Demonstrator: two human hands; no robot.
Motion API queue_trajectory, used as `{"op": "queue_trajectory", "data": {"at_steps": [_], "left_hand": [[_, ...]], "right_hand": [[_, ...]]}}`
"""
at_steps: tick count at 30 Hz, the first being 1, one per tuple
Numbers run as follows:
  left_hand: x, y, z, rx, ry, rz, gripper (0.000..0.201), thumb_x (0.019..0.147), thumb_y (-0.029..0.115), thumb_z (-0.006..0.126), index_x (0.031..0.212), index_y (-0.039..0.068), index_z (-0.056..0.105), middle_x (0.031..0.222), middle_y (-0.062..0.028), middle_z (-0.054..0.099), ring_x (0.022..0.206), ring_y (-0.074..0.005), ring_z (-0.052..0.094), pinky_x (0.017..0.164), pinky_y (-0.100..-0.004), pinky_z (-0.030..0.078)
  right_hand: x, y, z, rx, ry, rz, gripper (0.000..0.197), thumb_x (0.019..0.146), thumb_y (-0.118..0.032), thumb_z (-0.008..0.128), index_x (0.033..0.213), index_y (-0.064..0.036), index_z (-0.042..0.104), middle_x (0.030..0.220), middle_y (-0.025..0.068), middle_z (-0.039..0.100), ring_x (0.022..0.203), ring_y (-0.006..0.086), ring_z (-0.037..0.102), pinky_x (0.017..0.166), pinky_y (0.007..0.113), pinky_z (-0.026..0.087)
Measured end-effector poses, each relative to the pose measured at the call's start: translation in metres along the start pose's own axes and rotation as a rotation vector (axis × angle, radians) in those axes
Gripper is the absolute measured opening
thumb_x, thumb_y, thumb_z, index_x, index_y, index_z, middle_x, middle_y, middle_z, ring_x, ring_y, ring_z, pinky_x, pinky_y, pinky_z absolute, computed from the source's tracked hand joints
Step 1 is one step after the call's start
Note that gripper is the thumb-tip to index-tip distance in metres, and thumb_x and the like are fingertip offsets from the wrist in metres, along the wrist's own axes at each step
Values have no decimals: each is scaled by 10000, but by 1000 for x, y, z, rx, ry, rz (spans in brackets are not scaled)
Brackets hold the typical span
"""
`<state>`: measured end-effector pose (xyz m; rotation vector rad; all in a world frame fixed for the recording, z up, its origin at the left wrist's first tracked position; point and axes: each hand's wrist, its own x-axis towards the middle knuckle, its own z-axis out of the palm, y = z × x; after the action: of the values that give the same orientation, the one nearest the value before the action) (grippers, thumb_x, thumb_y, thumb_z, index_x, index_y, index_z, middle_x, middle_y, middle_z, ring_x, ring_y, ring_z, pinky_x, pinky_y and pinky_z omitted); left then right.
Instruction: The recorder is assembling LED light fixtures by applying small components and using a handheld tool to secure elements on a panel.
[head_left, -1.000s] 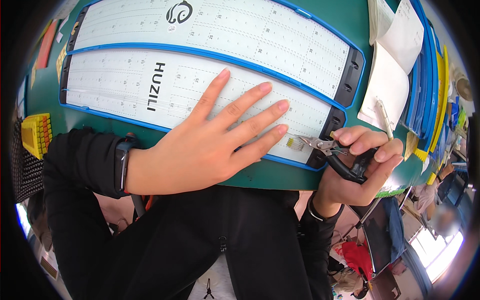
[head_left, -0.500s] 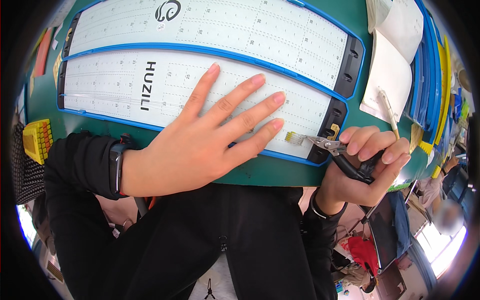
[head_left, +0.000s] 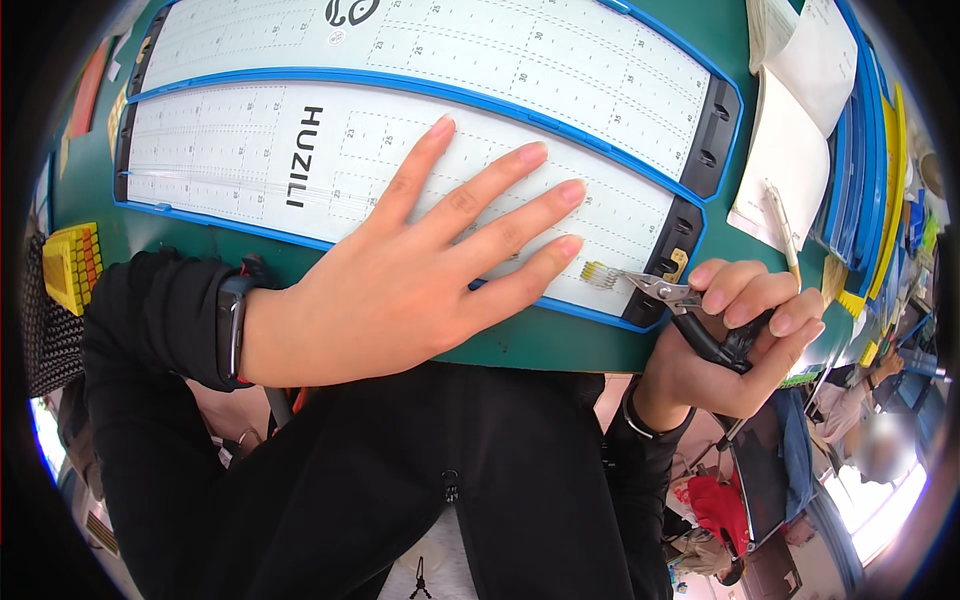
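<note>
An opened flat case (head_left: 400,82) with a blue frame and white ruled panels lies on the table. My left hand (head_left: 390,270) rests palm down across its near panel, fingers stretched out and spread. Fine clear lines run along that panel and pass under the hand. Close to my little finger, a small cluster of thin metal hooks (head_left: 602,274) with yellowish ends sits near the panel's right end. My right hand (head_left: 735,330) is closed round black-handled pliers (head_left: 668,291), their silver jaws pointing at the hooks. Whether the jaws touch them I cannot tell.
The case lies on a green table top (head_left: 560,345). To its right are an open notebook (head_left: 785,150) with a pen (head_left: 782,225) on it, and stacked blue and yellow cases (head_left: 865,190). A yellow block-like object (head_left: 70,268) stands at the left edge.
The whole view has shifted slightly. My hands, the pliers and the hooks keep about the same places relative to the case.
</note>
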<state>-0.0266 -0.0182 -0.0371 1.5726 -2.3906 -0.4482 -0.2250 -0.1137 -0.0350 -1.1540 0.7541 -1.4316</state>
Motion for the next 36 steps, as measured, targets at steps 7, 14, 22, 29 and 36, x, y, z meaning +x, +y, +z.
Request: {"op": "queue_trajectory", "data": {"at_steps": [7,14,22,29,36], "left_hand": [[2,0,4,4,25,2,682,682,223,730,1322,140,509,1465,-94,394,1377,-339,319,1089,-633,197],[3,2,3,-27,43,-15,691,686,211,731,1332,148,495,1459,-103,403,1377,-338,320,1096,-629,185],[1,0,2,-12,13,4,613,722,199,709,1306,180,521,1474,-101,382,1388,-348,294,1098,-638,157],[0,-1,1,4,13,9,554,763,208,679,1297,183,532,1469,-99,391,1387,-352,297,1102,-633,153],[2,-2,2,13,5,21,549,763,178,686,1293,196,543,1469,-110,388,1381,-355,308,1095,-633,178]], "right_hand": [[3,1,-5,-13,-32,14,285,1031,-317,205,853,-123,316,611,59,402,499,200,480,549,368,493],[2,0,-3,-7,-42,10,291,1033,-320,204,851,-124,319,612,62,406,500,207,494,555,373,499],[3,2,-4,5,-80,10,297,1034,-316,203,847,-123,328,620,63,404,511,206,500,550,373,505],[2,2,-3,32,-74,16,302,1036,-312,195,845,-122,330,622,63,406,508,206,492,550,371,505],[3,-5,-4,0,-70,10,303,1032,-326,210,855,-117,339,642,78,437,530,218,516,558,376,504]]}}
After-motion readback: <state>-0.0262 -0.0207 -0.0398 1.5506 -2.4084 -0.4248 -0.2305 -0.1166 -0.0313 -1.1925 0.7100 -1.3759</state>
